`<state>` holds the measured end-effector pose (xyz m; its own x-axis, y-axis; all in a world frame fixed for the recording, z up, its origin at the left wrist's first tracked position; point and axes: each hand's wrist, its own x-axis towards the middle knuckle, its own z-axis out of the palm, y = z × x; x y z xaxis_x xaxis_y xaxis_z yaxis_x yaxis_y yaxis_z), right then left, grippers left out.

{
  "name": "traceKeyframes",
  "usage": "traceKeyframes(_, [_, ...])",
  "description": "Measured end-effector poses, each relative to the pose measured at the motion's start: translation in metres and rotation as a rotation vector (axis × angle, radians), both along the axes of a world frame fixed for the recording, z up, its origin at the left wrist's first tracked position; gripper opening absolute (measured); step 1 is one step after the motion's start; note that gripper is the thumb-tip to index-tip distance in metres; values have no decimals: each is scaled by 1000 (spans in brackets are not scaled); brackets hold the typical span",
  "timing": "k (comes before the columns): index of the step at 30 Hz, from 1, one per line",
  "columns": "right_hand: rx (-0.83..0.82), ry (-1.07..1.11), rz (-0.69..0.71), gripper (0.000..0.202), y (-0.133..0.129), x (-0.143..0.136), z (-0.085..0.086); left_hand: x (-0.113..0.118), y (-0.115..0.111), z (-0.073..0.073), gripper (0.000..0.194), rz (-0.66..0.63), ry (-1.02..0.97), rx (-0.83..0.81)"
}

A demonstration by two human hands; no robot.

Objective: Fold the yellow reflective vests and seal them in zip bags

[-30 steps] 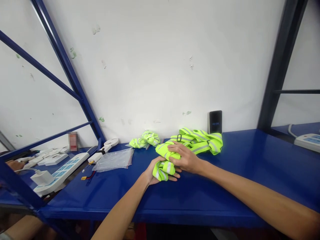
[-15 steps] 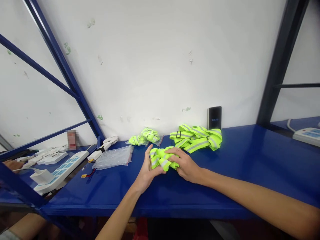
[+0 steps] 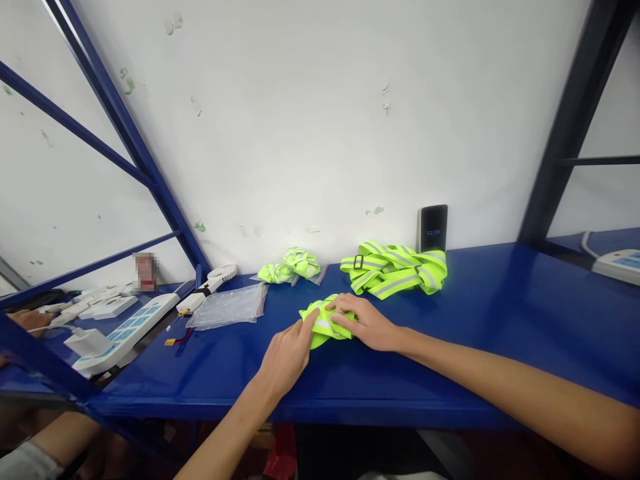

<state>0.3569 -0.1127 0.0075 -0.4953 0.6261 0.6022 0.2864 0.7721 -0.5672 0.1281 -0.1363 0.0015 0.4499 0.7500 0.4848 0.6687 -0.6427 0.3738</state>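
Note:
A folded bundle of yellow-green reflective strap (image 3: 326, 324), with silver-grey stripes, lies on the blue table in front of me. My right hand (image 3: 364, 321) grips it from the right, fingers curled over its top. From the left, my left hand (image 3: 287, 353) presses its finger ends against the bundle's near left edge; its thumb is mostly hidden. Behind the hands rests a loose heap of the same reflective webbing (image 3: 395, 270) with a black buckle (image 3: 359, 261). Bagged reflective straps (image 3: 290, 265) sit near the wall, left of that heap.
Clear plastic zip bags (image 3: 230, 308) lie at left, beside a white handheld fan (image 3: 210, 283) and a yellow-ended cable (image 3: 177, 339). A phone (image 3: 433, 228) leans on the wall. Farther left are a power strip (image 3: 130, 331), a blue rack frame and another person's hand (image 3: 29, 323).
The bundle has been lowered and flattened on the table. My left hand has shifted from clasping its left side to pressing its near edge. The view has tilted slightly.

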Motion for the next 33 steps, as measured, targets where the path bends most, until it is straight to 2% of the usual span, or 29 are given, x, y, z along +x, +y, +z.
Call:
traceKeyframes(3, [-29, 2, -22, 23, 4, -4, -1, 1, -7, -5, 40, -57, 203, 128])
traceKeyframes(7, [-8, -142, -13, 64, 3, -2, -5, 2, -11, -4, 38, -195, 461, 193])
traceKeyframes(9, [-25, -245, -34, 65, 3, 0, -6, 1, -12, 0, 35, -260, 482, 177])
traceKeyframes(12, [-67, -341, 20, 56, 4, 1, -8, -2, -10, 11, 27, -310, 407, 123])
traceKeyframes(16, [-43, -319, 95, 52, 5, -3, -8, 0, 3, 23, 24, -293, 298, 126])
traceKeyframes(23, [-102, -289, 147, 57, 1, -2, -9, 15, 28, 17, 37, -113, 293, 327])
traceKeyframes(25, [-153, -243, 196, 54, 2, 0, -7, 18, 30, 17, 35, -117, 227, 276])
traceKeyframes(27, [-225, -165, 216, 44, 2, -1, -4, 20, 31, 17, 33, -168, 152, 147])
traceKeyframes(30, [-313, -89, 89, 32, -1, -8, 0, 23, 30, 16, 33, -218, 63, -14])
traceKeyframes(31, [-314, -84, 28, 35, -1, -12, 1, 24, 30, 15, 32, -215, 32, -42])
traceKeyframes(33, [-269, -72, -49, 58, -1, -18, 1, 27, 31, 11, 32, -198, -54, -80])
